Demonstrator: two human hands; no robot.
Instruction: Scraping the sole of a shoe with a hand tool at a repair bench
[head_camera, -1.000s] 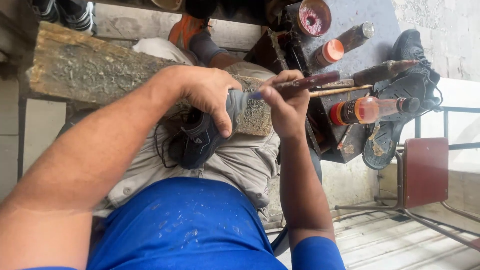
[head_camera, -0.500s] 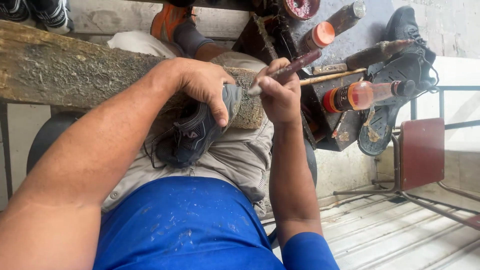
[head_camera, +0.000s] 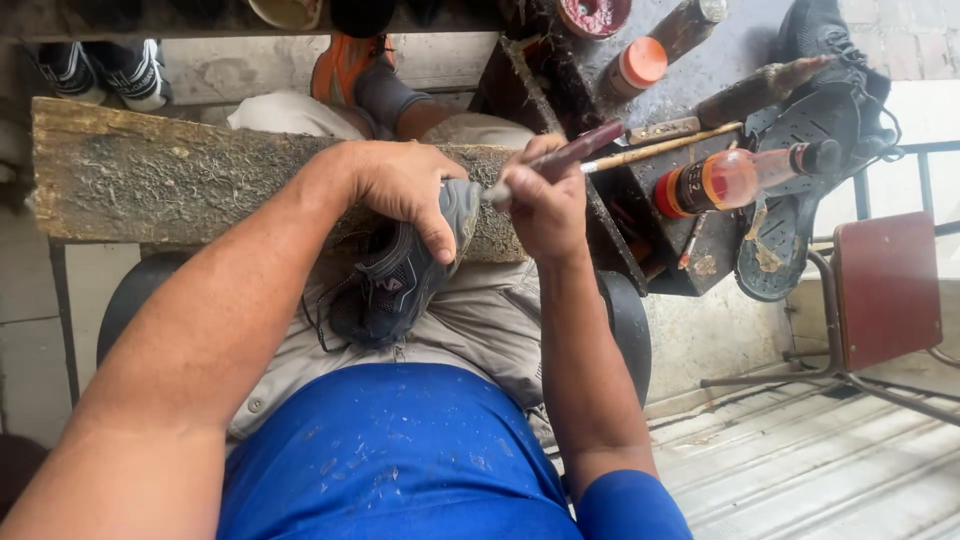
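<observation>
My left hand (head_camera: 405, 190) grips a dark grey sneaker (head_camera: 395, 280) by its toe end, pressing it against a rough wooden plank (head_camera: 170, 180) that lies across my lap. My right hand (head_camera: 545, 205) is closed around a dark reddish tool handle (head_camera: 580, 152), whose tip meets the sneaker's toe just beside my left thumb. The sneaker's heel points down toward my blue shirt, and its laces hang loose on my beige trousers.
A dirty dark workbench (head_camera: 700, 80) to the right carries an orange-capped jar (head_camera: 638, 63), a red-filled tub (head_camera: 594, 14), a clear bottle with orange liquid (head_camera: 735, 178), a thin stick (head_camera: 660, 148) and a black shoe sole-up (head_camera: 790, 190). A red metal-framed chair (head_camera: 885, 290) stands at far right.
The view has shifted slightly and the plank sits lower in frame. Both hands stay on the sneaker and tool, with the tool tip still working at the toe.
</observation>
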